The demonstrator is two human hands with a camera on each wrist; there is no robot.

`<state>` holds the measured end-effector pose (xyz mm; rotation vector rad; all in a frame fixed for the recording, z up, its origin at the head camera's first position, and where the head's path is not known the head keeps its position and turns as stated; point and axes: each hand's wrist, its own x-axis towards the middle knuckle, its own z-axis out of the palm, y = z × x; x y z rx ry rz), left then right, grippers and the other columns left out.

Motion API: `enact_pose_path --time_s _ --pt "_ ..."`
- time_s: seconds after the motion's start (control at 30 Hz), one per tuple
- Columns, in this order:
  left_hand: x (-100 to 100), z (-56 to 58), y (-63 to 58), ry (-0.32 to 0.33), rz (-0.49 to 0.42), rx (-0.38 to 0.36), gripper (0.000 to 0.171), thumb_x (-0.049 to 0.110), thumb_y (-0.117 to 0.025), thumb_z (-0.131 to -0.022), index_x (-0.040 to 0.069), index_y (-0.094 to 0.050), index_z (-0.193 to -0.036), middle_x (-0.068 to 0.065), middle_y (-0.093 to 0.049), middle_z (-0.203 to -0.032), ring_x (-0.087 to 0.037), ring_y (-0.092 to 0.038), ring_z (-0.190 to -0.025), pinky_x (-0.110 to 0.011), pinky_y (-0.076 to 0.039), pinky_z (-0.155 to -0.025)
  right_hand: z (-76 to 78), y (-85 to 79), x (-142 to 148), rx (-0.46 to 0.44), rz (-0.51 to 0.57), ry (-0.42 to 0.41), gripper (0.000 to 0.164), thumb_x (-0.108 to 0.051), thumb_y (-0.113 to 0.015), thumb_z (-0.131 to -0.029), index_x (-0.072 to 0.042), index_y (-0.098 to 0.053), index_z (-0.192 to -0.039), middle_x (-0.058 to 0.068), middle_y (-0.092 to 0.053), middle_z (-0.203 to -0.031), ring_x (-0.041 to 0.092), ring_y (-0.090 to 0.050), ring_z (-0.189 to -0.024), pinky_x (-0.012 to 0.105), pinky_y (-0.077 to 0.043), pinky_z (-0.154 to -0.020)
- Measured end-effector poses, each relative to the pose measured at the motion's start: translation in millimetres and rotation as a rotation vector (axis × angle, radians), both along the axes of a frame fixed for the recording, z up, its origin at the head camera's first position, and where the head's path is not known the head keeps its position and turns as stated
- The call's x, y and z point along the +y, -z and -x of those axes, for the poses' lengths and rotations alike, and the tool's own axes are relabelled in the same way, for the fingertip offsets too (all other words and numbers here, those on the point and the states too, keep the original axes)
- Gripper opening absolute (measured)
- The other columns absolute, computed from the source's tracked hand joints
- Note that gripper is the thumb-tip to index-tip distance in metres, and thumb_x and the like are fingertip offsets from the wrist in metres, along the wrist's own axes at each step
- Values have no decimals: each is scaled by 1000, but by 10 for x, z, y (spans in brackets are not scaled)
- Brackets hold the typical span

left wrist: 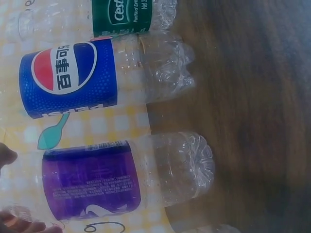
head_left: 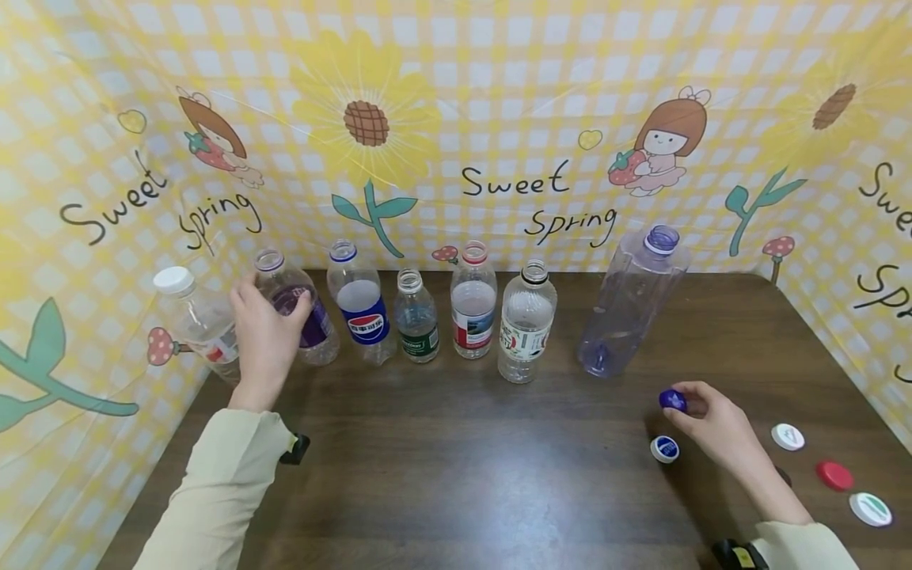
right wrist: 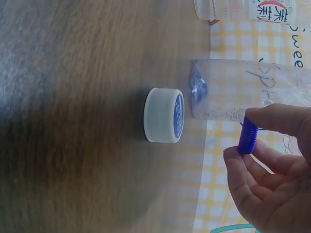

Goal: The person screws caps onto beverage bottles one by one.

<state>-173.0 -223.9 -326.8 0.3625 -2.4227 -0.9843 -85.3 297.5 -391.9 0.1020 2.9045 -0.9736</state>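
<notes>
A clear bottle with a purple label (head_left: 317,328) stands toward the left of the row. My left hand (head_left: 267,336) grips its upper part, thumb on one side and fingers on the other; the left wrist view shows only parts of the fingers (left wrist: 22,225). Just left stands a clear bottle with a white cap (head_left: 174,280). My right hand (head_left: 720,427) pinches a dark blue-purple bottle cap (right wrist: 248,136) between thumb and fingers, above the table. Near it on the table lies a white cap with a blue top (head_left: 664,450).
Uncapped bottles line the back: a Pepsi bottle (head_left: 363,313), a small green-labelled one (head_left: 418,328), a red-labelled one (head_left: 473,309), a white-labelled one (head_left: 527,332) and a tall purple-tinted one (head_left: 627,309). White (head_left: 788,437), red (head_left: 834,475) and green-marked (head_left: 871,509) caps lie right.
</notes>
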Motion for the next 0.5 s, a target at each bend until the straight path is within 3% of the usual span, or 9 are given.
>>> enact_pose_path --time_s 0.37,0.5 --pt "23 -145 49 -7 -45 37 75 30 -65 -86 -1 -26 -142 -26 -36 -138 -39 -39 -129 -52 -34 -110 -4 -47 -49 36 23 8 47 -18 -62 -91 7 -49 -128 33 -61 -116 46 -61 -105 53 -51 -81" --pt "31 -227 62 -15 -58 53 77 31 -65 -86 2 -25 -144 -26 -41 -138 -40 -38 -129 -55 -32 -107 -6 -66 -72 58 26 14 47 -18 -63 -91 6 -49 -129 31 -62 -114 44 -62 -103 43 -54 -75"
